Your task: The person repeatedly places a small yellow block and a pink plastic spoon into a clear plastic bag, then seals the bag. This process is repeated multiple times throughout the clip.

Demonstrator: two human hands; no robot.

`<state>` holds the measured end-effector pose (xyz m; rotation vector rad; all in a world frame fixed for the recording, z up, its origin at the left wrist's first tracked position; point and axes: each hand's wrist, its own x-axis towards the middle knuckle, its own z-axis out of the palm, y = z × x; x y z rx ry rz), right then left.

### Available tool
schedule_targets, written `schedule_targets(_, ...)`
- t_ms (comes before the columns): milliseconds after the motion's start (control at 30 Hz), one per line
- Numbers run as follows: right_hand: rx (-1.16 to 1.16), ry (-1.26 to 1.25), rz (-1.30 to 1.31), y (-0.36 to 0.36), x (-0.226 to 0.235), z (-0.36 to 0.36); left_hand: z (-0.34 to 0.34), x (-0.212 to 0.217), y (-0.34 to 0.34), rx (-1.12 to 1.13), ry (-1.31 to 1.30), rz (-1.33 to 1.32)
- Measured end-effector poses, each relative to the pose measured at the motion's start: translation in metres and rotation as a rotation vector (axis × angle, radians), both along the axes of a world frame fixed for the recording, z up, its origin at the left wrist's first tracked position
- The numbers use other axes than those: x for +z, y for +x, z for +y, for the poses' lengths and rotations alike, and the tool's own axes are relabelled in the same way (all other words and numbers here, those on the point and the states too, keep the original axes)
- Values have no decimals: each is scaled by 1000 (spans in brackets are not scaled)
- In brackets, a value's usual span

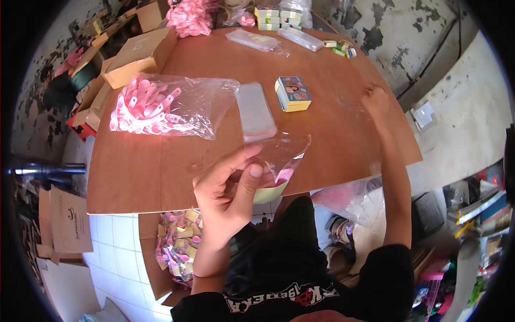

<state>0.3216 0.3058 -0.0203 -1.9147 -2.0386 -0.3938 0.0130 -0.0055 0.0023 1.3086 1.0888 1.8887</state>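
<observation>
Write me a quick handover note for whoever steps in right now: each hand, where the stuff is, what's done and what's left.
Left hand: pinches a small clear bag with a pink piece and a yellowish card inside, at the near table edge.
Right hand: stretched out flat on the table, holding nothing that shows.
On the table: big bag of pink pieces, stack of clear bags, small card box.
Done: one bag filled, not visibly sealed; a box of filled bags sits on the floor below.
Left: most of the pink pieces are unpacked.
</observation>
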Motion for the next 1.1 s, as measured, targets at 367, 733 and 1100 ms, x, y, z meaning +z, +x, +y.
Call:
schedule_targets(367,1253,-592,1091,-147,59,-173,39,-14,-6,-109,44,-62)
schedule_targets(733,1280,-209,920,-175,76,-175,56,-31,-22,-119,117,145)
schedule_targets(1100,994,-687,1309,-171,22,-183,46,-44,-18,-170,-80,-50)
